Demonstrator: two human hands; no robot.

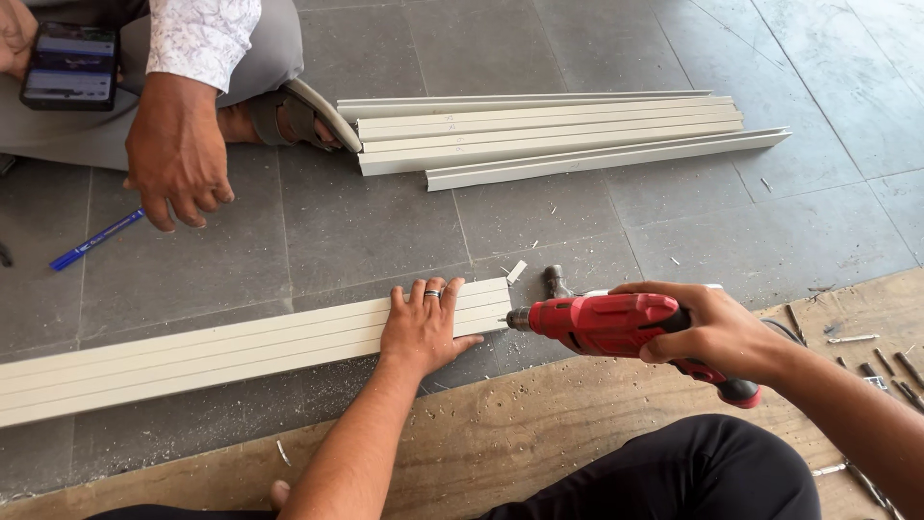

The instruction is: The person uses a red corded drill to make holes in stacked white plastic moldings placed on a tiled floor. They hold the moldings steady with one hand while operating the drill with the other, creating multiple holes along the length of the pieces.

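Beside the drill (602, 323), my left hand (422, 327) lies spread flat on the profile (241, 349). My right hand (712, 332) grips the drill at the profile's end.

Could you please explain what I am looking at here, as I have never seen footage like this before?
This is one picture from a camera worn on a person's head, looking down at their own two bare hands above a grey tiled floor. The left hand lies flat on a long cream profile strip, near its end. The right hand grips a red power drill, its tip at that end. More cream strips lie stacked farther away. Another person sits opposite: one hand rests near a blue pen, and they hold a phone. Loose drill bits lie on a wooden board.
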